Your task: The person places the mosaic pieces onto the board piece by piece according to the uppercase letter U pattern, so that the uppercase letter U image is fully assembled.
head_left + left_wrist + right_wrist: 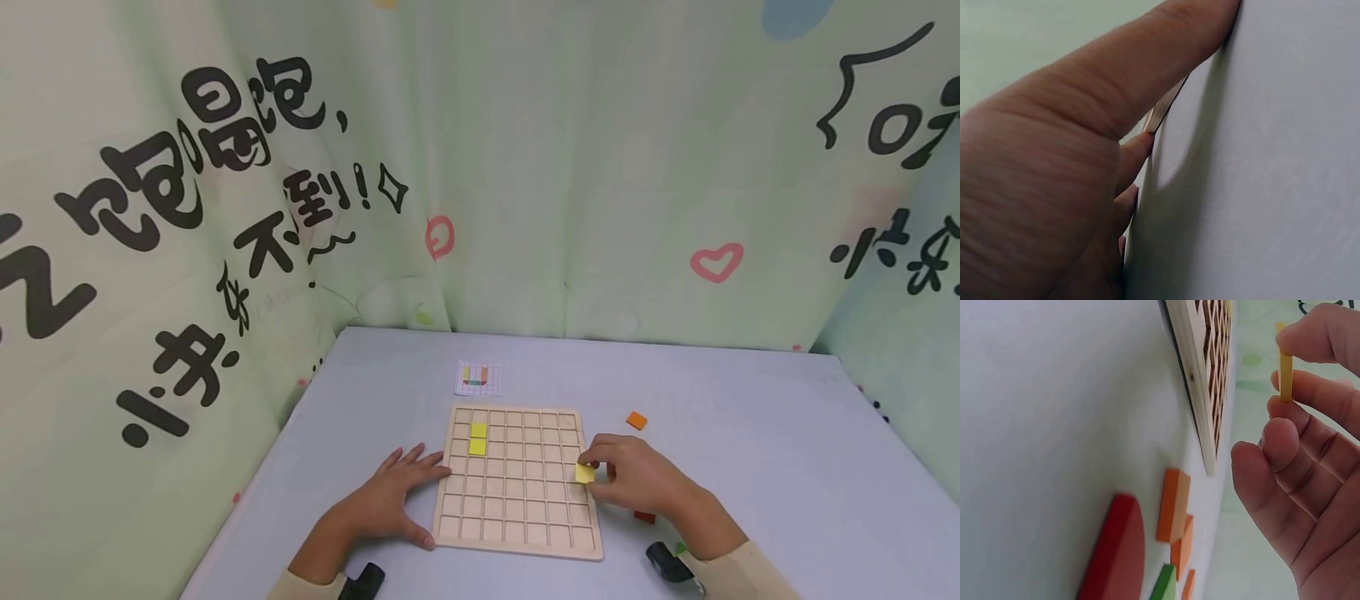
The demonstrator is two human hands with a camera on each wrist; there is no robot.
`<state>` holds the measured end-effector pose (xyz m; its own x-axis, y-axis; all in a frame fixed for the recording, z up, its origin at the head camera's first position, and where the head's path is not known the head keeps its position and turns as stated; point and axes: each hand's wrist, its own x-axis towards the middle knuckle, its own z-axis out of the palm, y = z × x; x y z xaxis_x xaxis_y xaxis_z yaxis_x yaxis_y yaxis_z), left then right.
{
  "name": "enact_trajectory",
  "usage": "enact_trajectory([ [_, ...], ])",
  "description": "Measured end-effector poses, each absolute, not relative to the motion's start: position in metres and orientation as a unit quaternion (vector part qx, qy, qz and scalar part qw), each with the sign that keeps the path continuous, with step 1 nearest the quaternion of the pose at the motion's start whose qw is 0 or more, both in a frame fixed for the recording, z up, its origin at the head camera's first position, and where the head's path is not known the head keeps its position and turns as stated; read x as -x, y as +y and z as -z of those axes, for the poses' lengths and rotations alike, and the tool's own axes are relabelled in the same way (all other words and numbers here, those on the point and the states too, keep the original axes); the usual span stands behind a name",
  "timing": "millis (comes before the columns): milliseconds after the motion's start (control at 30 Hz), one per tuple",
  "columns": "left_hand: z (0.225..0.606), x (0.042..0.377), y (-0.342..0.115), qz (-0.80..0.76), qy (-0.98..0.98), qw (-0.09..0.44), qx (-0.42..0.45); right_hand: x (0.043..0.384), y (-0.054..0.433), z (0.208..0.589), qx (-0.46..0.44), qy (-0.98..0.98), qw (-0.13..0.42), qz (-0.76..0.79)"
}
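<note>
A wooden grid board [517, 510] lies on the table, with two yellow square tiles [477, 438] one below the other in its upper left cells. My left hand [382, 502] rests along the board's left edge, fingers spread and straight, thumb by the lower left corner. Between thumb and fingers, my right hand [637, 473] pinches another yellow tile [584, 473] over the board's right edge. The right wrist view shows that thin tile [1285, 372] edge-on, raised above the board's level.
Behind the board lies a small printed card [478, 379] with a coloured U-shaped pattern. Loose to the right are an orange tile [637, 420], a red piece [1113, 547], more orange blocks [1173, 506] and a green piece [1164, 584]. A printed curtain [570, 183] encloses the table.
</note>
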<state>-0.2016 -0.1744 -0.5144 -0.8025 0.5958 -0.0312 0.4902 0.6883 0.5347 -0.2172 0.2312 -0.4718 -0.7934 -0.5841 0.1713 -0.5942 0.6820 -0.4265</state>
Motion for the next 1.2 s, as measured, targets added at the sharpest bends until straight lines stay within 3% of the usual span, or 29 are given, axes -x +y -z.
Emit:
enact_trajectory([
  [433, 0.517, 0.202, -0.176, -0.260, 0.916, 0.099, -0.289, 0.235, 0.190, 0.478, -0.375, -0.899, -0.002, -0.227],
  [867, 0.517, 0.202, -0.175, -0.258, 0.917, 0.102, -0.287, 0.238, 0.149, 0.469, -0.370, -0.910, -0.033, -0.182],
  [1200, 0.519, 0.204, -0.175, -0.246, 0.922, 0.101, -0.282, 0.245, 0.126, 0.473, -0.382, -0.904, -0.019, -0.190],
])
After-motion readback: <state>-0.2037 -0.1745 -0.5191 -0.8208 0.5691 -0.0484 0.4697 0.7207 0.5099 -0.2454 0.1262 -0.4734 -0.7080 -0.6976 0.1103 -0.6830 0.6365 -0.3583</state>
